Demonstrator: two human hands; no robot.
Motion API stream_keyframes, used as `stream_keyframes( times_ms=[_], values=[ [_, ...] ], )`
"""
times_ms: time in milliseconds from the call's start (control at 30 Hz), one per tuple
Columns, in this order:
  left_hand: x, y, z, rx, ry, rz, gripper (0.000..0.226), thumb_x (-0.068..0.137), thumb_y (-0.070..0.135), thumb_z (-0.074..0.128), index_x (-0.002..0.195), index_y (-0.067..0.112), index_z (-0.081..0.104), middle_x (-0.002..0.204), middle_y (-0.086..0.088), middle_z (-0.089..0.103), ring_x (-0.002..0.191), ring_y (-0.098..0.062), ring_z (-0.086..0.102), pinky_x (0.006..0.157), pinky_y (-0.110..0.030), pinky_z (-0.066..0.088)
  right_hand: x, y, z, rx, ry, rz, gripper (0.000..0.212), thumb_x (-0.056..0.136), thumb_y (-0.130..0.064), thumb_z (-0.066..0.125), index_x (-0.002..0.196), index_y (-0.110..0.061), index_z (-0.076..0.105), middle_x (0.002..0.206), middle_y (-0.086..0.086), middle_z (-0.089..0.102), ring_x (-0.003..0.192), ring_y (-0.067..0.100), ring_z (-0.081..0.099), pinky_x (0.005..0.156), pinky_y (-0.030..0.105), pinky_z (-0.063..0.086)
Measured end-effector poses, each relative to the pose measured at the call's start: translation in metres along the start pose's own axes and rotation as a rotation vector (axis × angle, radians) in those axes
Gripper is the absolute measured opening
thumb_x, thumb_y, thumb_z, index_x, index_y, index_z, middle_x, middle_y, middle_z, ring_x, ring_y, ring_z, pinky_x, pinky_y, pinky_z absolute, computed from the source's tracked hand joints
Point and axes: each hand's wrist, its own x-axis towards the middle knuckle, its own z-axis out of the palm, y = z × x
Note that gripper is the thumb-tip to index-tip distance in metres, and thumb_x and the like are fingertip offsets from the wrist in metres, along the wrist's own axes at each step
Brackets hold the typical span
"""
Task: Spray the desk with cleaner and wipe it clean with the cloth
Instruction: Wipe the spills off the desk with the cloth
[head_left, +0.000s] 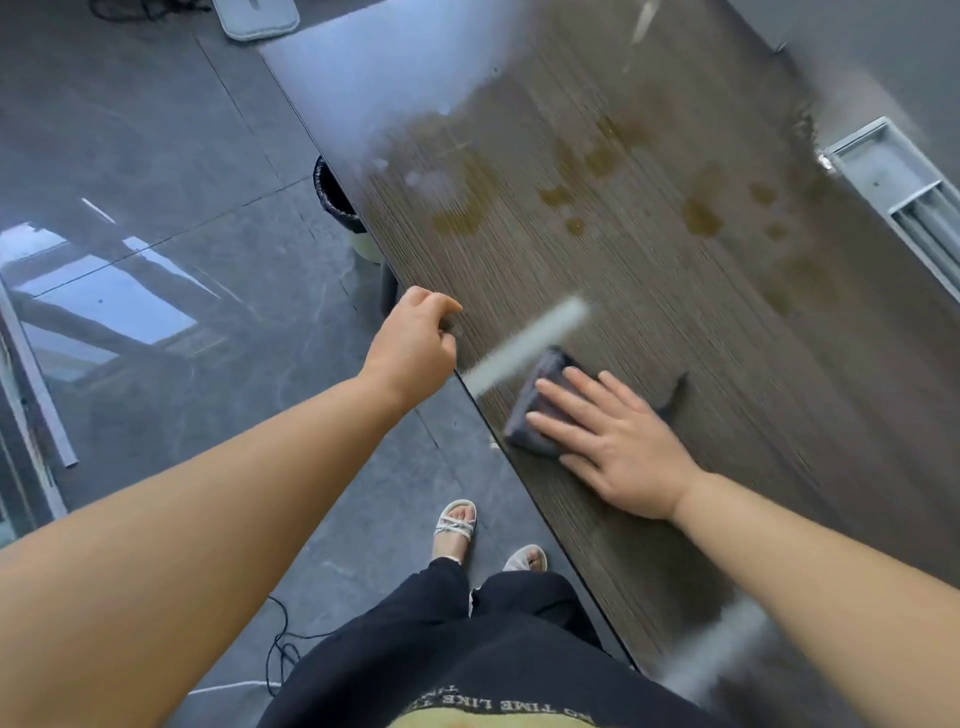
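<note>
the right hand (618, 447) is lying flat with fingers straight and slightly spread, pressing down on the dark grey cloth (548, 369), which is sitting folded under the fingertips on the desk (675, 312), close to its near edge. the left hand (413, 345) is hovering at that same edge, just beyond and to the left of the cloth, fingers loosely curled and holding nothing that is showing; whether it is touching the edge is too blurred to tell.

the step in hand is looking like wiping. to do it well, the palm should be keeping even pressure on the cloth while pushing away from the body towards the brownish stains (701, 215), which are lying well ahead of the right hand and looking not yet wiped. overlapping passes along the wood grain, and refolding to a fresh face, should be helping to avoid smearing.

counting: two hands, one cloth, one desk, roughly nine stains, though blur is merging some. one bin (337, 202) is standing under the desk beyond the left hand, one grey cable tray (893, 182) is sitting far to the right of the right hand, and two sandals (457, 525) are showing below the hands. no spray bottle is showing.
</note>
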Motion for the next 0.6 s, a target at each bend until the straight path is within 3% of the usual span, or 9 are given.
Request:
stream_keyframes(
  times_ms=[33, 100, 167, 233, 267, 367, 433, 500, 600],
  values=[
    [-0.001, 0.002, 0.002, 0.019, -0.009, 0.014, 0.036, 0.091, 0.006, 0.043, 0.125, 0.009, 0.054, 0.128, -0.008, 0.045, 0.112, -0.023, 0.049, 0.094, -0.028, 0.039, -0.007, 0.017, 0.001, -0.021, 0.022, 0.044, 0.05, 0.097, -0.047, 0.028, 0.144, -0.03, 0.032, 0.152, 0.003, 0.032, 0.14, 0.029, 0.029, 0.111, 0.05, 0.023],
    [-0.003, 0.008, 0.007, 0.065, -0.019, 0.042, 0.036, 0.091, 0.008, 0.043, 0.125, 0.01, 0.055, 0.13, -0.008, 0.044, 0.12, -0.024, 0.041, 0.096, -0.03, 0.038, 0.001, 0.03, -0.002, 0.034, 0.07, 0.353, 0.052, 0.096, -0.044, 0.029, 0.145, -0.029, 0.031, 0.153, 0.005, 0.032, 0.139, 0.032, 0.029, 0.109, 0.055, 0.027],
    [-0.006, 0.014, 0.016, 0.136, -0.045, 0.059, 0.036, 0.092, 0.012, 0.045, 0.127, 0.012, 0.053, 0.131, -0.006, 0.042, 0.126, -0.024, 0.032, 0.098, -0.031, 0.036, 0.032, 0.006, -0.002, 0.119, 0.152, 0.781, 0.054, 0.096, -0.041, 0.028, 0.148, -0.027, 0.029, 0.157, 0.005, 0.022, 0.143, 0.033, 0.02, 0.114, 0.056, 0.018],
    [-0.01, 0.019, 0.025, 0.222, -0.058, 0.078, 0.037, 0.092, 0.018, 0.046, 0.129, 0.012, 0.05, 0.133, -0.005, 0.041, 0.129, -0.026, 0.025, 0.101, -0.034, 0.034, 0.055, -0.035, -0.002, 0.15, 0.144, 0.94, 0.055, 0.096, -0.04, 0.028, 0.149, -0.026, 0.025, 0.159, 0.006, 0.015, 0.145, 0.033, 0.013, 0.114, 0.052, 0.01],
    [-0.012, 0.021, 0.029, 0.252, -0.05, 0.083, 0.038, 0.092, 0.02, 0.047, 0.129, 0.012, 0.049, 0.134, -0.006, 0.039, 0.13, -0.027, 0.024, 0.102, -0.036, 0.034, 0.055, -0.052, -0.001, 0.15, 0.148, 0.862, 0.055, 0.096, -0.041, 0.029, 0.149, -0.025, 0.028, 0.158, 0.007, 0.018, 0.144, 0.034, 0.016, 0.114, 0.053, 0.014],
    [-0.016, 0.022, 0.036, 0.295, -0.035, 0.093, 0.042, 0.091, 0.023, 0.048, 0.131, 0.012, 0.047, 0.138, -0.008, 0.035, 0.133, -0.028, 0.021, 0.106, -0.037, 0.029, 0.001, -0.051, 0.006, 0.073, 0.065, 0.294, 0.051, 0.095, -0.041, 0.034, 0.144, -0.027, 0.037, 0.154, 0.004, 0.028, 0.142, 0.032, 0.025, 0.113, 0.052, 0.023],
    [-0.017, 0.023, 0.037, 0.304, -0.052, 0.103, 0.043, 0.092, 0.022, 0.046, 0.133, 0.012, 0.045, 0.14, -0.008, 0.033, 0.134, -0.028, 0.019, 0.108, -0.036, 0.026, -0.04, -0.009, 0.007, 0.016, 0.016, 0.122, 0.049, 0.096, -0.04, 0.035, 0.144, -0.031, 0.034, 0.153, 0.002, 0.031, 0.142, 0.027, 0.024, 0.114, 0.048, 0.021],
    [-0.017, 0.028, 0.037, 0.302, -0.077, 0.121, 0.042, 0.092, 0.02, 0.045, 0.134, 0.012, 0.045, 0.141, -0.008, 0.033, 0.134, -0.027, 0.019, 0.107, -0.035, 0.027, -0.06, 0.028, 0.007, -0.005, 0.057, 0.355, 0.051, 0.094, -0.04, 0.032, 0.144, -0.029, 0.03, 0.152, 0.005, 0.034, 0.14, 0.028, 0.025, 0.11, 0.052, 0.027],
    [-0.012, 0.046, 0.044, 0.303, -0.117, 0.179, 0.043, 0.092, 0.018, 0.044, 0.134, 0.013, 0.044, 0.141, -0.006, 0.033, 0.135, -0.026, 0.018, 0.106, -0.034, 0.026, -0.035, 0.027, 0.003, 0.119, 0.157, 1.017, 0.057, 0.093, -0.042, 0.024, 0.146, -0.024, 0.035, 0.155, 0.006, 0.028, 0.141, 0.034, 0.025, 0.11, 0.057, 0.026]
  ],
)
